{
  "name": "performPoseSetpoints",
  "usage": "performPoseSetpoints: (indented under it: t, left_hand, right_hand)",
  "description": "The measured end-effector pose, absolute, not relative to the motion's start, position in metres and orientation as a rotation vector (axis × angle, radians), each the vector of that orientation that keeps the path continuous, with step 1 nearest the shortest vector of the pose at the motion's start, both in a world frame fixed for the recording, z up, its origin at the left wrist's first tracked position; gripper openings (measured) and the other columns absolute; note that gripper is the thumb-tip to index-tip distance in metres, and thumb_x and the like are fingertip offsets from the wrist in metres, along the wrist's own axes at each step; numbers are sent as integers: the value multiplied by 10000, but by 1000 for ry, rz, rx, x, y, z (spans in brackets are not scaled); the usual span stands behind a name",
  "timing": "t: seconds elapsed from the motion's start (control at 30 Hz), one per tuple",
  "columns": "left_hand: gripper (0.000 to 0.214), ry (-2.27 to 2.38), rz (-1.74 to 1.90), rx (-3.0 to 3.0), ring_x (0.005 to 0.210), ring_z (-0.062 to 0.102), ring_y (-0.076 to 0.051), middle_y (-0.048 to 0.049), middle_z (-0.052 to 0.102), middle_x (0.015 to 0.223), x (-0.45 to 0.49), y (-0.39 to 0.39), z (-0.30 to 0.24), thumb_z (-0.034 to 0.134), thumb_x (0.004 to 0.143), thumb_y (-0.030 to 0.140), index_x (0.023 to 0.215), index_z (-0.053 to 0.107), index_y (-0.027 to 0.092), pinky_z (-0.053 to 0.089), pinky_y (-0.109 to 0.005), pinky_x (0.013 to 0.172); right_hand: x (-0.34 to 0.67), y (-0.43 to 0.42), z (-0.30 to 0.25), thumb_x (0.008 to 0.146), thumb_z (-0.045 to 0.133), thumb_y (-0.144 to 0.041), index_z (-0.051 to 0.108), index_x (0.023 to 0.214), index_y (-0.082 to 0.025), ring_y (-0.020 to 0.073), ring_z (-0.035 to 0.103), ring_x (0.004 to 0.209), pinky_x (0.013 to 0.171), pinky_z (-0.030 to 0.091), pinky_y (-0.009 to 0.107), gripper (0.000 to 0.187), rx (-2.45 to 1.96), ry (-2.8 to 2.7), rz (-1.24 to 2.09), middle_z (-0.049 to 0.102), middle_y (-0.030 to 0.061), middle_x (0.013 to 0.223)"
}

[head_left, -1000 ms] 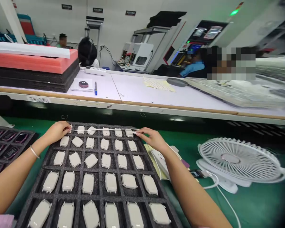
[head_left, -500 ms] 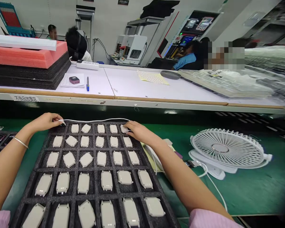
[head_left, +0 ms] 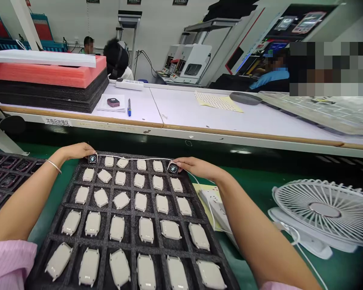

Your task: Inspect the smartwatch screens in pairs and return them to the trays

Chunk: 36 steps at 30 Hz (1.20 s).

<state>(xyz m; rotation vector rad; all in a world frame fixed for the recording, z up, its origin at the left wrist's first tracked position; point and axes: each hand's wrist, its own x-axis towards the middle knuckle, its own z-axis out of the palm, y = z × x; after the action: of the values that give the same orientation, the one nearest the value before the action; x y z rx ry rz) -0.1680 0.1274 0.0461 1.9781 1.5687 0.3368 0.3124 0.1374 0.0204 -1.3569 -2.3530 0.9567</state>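
At the back left corner of the black foam tray (head_left: pixel 125 223), my left hand (head_left: pixel 78 151) pinches a smartwatch body (head_left: pixel 92 159) with its lit screen toward me. My right hand (head_left: pixel 196 166) grips another watch body (head_left: pixel 173 168) at the back right corner, its screen lit too. A thin white cable (head_left: pixel 133 158) stretches between the two along the tray's back row; how it joins them is hidden. Rows of pale watch bodies (head_left: pixel 146 229) lie in the tray's compartments, screens not visible, several turned askew.
To the left is a second tray (head_left: pixel 9 177) with dark watch-like pieces. A power strip (head_left: pixel 219 209) and a white fan (head_left: pixel 323 209) stand right. The raised white shelf (head_left: pixel 169 104) behind carries foam sheets (head_left: pixel 48 76), a pen (head_left: pixel 129 108) and a dark-purple piece (head_left: pixel 113 102).
Both watch bodies now show lit screens toward me; the right one showed its pale side before. My right hand has shifted to its outer edge. The whole view has swung left.
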Motion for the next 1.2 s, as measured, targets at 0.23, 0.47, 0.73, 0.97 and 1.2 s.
performPoseSetpoints:
  t: [0.23,0.47,0.73,0.97,1.2]
  left_hand:
    - [368,1599,278,2000,735,630,-233,-66,719,753,-162,135,49,605,711,526,732,722,177,481,-311,679]
    - [238,1670,360,2179,821,663,-200,-48,756,900,-116,112,35,623,802,378,889,743,192,470,-285,741]
    - [146,1779,197,2633,1075,585,-354,-141,719,1039,-80,87,34,674,803,245,934,709,191,372,-468,900]
    - [321,1754,127,2605,1009,657,-316,-103,759,978,-95,103,41,595,845,406,1078,693,206,448,-405,884]
    - [568,1530,407,2142,899,680,-259,-69,770,986,-117,119,42,439,848,627,1042,734,182,513,-309,789]
  right_hand:
    - [293,147,15,964,493,-409,768,883,-254,267,721,855,757,565,368,325,-1577,-2458,509,791,58,932]
    - [280,142,20,969,486,-243,767,905,-189,283,717,933,813,527,334,293,-1783,-2470,406,779,129,970]
    - [275,136,38,993,456,-203,767,1021,-169,256,709,1021,834,519,268,315,-1870,-2454,505,767,115,1116]
    - [266,133,33,943,494,-111,753,1035,-154,272,683,1063,916,499,334,278,-1736,-2357,368,746,129,1123]
    - [248,120,23,881,643,-162,756,973,-227,238,645,1058,956,466,354,160,-1321,-2583,406,710,78,1073]
